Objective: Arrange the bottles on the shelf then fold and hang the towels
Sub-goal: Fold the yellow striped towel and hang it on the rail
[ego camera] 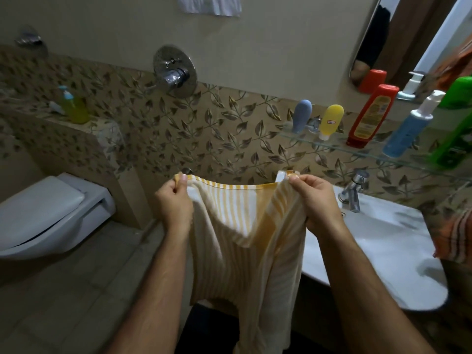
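A yellow-and-white striped towel (245, 251) hangs in front of me, held up by its top edge. My left hand (173, 200) pinches the left top corner and my right hand (314, 198) pinches the right top corner. The cloth sags between them and drops below the frame. On the glass shelf (332, 145) at the right stand a grey-blue tube (301, 116), a yellow tube (330, 121), a red bottle (371, 116), a blue pump bottle (408, 129) and a green bottle (457, 139).
A white sink (383, 238) with a chrome tap (353, 190) is right of the towel. A closed toilet (51, 213) sits at the left. A chrome wall mixer (175, 71) is above. An orange striped towel (457, 238) hangs at the right edge. A white cloth (209, 5) hangs at the top.
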{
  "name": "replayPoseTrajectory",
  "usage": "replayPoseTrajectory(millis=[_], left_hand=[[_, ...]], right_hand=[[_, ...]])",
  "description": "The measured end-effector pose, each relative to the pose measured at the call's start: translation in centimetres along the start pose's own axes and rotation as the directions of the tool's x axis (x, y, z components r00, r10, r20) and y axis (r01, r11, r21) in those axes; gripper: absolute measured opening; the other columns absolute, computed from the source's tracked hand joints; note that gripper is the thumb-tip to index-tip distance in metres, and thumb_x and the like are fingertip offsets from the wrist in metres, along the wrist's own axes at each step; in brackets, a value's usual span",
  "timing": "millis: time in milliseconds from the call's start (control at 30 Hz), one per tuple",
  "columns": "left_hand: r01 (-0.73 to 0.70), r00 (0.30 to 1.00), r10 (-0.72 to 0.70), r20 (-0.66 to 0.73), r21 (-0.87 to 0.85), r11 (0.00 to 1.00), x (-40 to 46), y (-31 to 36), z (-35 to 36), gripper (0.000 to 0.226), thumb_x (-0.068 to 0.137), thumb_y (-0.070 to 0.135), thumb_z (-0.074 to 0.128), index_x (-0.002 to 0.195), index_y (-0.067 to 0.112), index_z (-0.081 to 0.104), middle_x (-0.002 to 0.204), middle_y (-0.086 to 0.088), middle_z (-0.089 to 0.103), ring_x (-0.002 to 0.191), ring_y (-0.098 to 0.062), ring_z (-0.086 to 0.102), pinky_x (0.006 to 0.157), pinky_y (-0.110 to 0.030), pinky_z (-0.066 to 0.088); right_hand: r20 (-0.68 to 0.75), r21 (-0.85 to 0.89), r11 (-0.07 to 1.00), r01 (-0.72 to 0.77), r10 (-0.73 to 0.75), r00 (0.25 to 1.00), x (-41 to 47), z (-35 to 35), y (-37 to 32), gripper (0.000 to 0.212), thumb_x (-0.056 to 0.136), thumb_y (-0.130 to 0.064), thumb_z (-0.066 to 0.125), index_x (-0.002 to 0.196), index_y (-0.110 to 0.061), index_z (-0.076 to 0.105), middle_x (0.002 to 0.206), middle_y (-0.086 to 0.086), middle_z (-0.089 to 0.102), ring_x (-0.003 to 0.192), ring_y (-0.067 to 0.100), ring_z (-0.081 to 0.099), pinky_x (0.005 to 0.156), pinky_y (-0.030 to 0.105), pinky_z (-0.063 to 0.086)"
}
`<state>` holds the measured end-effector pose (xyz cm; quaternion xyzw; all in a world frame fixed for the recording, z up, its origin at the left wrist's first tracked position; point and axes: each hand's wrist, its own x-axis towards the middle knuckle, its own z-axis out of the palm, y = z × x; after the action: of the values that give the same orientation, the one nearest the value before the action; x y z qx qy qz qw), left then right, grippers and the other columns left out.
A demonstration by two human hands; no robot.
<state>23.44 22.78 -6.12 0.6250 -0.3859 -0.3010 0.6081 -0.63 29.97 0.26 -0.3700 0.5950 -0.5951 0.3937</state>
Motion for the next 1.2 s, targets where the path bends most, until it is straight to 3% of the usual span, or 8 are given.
replayPoseTrajectory(millis=[167, 233, 467, 600, 833, 933, 1100, 1200], left_hand=[[-0.114, 0.962, 0.128, 0.240, -0.070, 0.991, -3.0, 1.2, 1.5, 0.022, 0.089, 0.009, 0.066, 0.108, -0.002, 0.071, 0.106, -0.010, 0.072, 0.083, 0.003, 0.063, 0.080, -0.013, 0.048], [-0.100, 0.930, 0.119, 0.349, -0.074, 0.992, -4.0, 1.6, 2.0, 0.023, 0.087, 0.007, 0.069, 0.109, 0.000, 0.071, 0.104, -0.004, 0.072, 0.075, 0.012, 0.061, 0.073, -0.007, 0.047], [-0.119, 0.714, 0.138, 0.686, -0.076, 0.990, -5.4, 1.9, 3.0, 0.054, 0.083, 0.010, 0.074, 0.130, 0.030, 0.059, 0.078, 0.007, 0.060, 0.074, -0.003, 0.054, 0.080, -0.017, 0.049], [-0.106, 0.578, 0.128, 0.806, -0.082, 0.991, -5.6, 1.9, 3.5, 0.037, 0.085, 0.008, 0.070, 0.114, 0.031, 0.069, 0.101, 0.002, 0.073, 0.095, -0.006, 0.065, 0.089, -0.023, 0.049], [0.069, 0.504, 0.016, 0.864, -0.059, 0.996, -5.4, 3.1, 3.0, 0.009, 0.083, 0.007, 0.071, 0.091, 0.009, 0.072, 0.077, 0.003, 0.072, 0.072, -0.007, 0.065, 0.066, -0.019, 0.051], [0.076, 0.521, 0.022, 0.853, -0.071, 0.995, -5.1, 3.8, 3.3, 0.005, 0.084, 0.004, 0.069, 0.088, 0.008, 0.070, 0.073, 0.005, 0.071, 0.067, -0.005, 0.062, 0.063, -0.017, 0.050], [-0.112, 0.737, 0.073, 0.672, 0.016, 0.994, -3.9, 3.7, 4.1, 0.009, 0.084, 0.007, 0.072, 0.083, 0.015, 0.072, 0.080, 0.000, 0.071, 0.075, -0.009, 0.063, 0.070, -0.021, 0.049], [-0.129, 0.831, 0.067, 0.552, 0.073, 0.989, -3.5, 3.3, 4.4, 0.017, 0.084, 0.005, 0.070, 0.077, 0.021, 0.069, 0.076, 0.005, 0.068, 0.071, -0.005, 0.062, 0.064, -0.011, 0.046]], right_hand=[[0.224, -0.138, 0.985, 0.103, -0.070, 0.972, -0.4, 1.2, 0.1, 0.012, 0.094, -0.009, 0.063, 0.089, -0.003, 0.073, 0.075, 0.003, 0.068, 0.067, 0.005, 0.064, 0.065, 0.020, 0.053], [0.298, -0.180, 0.974, 0.139, -0.080, 0.951, -0.4, 1.3, 0.3, 0.011, 0.094, -0.007, 0.063, 0.091, -0.005, 0.074, 0.078, 0.003, 0.070, 0.070, 0.005, 0.065, 0.067, 0.019, 0.054], [0.446, -0.224, 0.961, 0.161, -0.046, 0.894, -0.4, 1.2, 1.2, 0.012, 0.093, -0.009, 0.064, 0.088, -0.015, 0.074, 0.086, 0.012, 0.072, 0.084, 0.015, 0.066, 0.080, 0.031, 0.052], [0.499, -0.230, 0.960, 0.159, -0.024, 0.866, -0.3, 0.8, 1.3, 0.014, 0.094, -0.009, 0.062, 0.095, 0.002, 0.070, 0.092, 0.024, 0.069, 0.089, 0.021, 0.062, 0.086, 0.037, 0.048], [0.513, -0.268, 0.958, 0.100, 0.054, 0.857, -0.1, -1.1, 1.2, 0.010, 0.089, -0.017, 0.071, 0.081, -0.011, 0.071, 0.077, 0.007, 0.067, 0.075, 0.015, 0.058, 0.069, 0.029, 0.044], [0.508, -0.317, 0.947, 0.039, 0.135, 0.850, -0.2, -1.7, 1.2, 0.021, 0.088, -0.026, 0.072, 0.070, -0.019, 0.065, 0.062, -0.005, 0.058, 0.056, 0.004, 0.050, 0.052, 0.017, 0.037], [0.493, -0.431, 0.900, -0.062, 0.292, 0.820, -0.3, -3.4, 1.4, 0.024, 0.092, -0.027, 0.066, 0.072, -0.015, 0.059, 0.061, -0.006, 0.055, 0.045, 0.000, 0.046, 0.047, 0.017, 0.031], [0.502, -0.398, 0.912, -0.097, 0.305, 0.809, -0.4, -4.8, 1.0, 0.024, 0.090, -0.025, 0.069, 0.071, -0.013, 0.061, 0.065, 0.003, 0.055, 0.052, 0.009, 0.049, 0.048, 0.018, 0.033]])
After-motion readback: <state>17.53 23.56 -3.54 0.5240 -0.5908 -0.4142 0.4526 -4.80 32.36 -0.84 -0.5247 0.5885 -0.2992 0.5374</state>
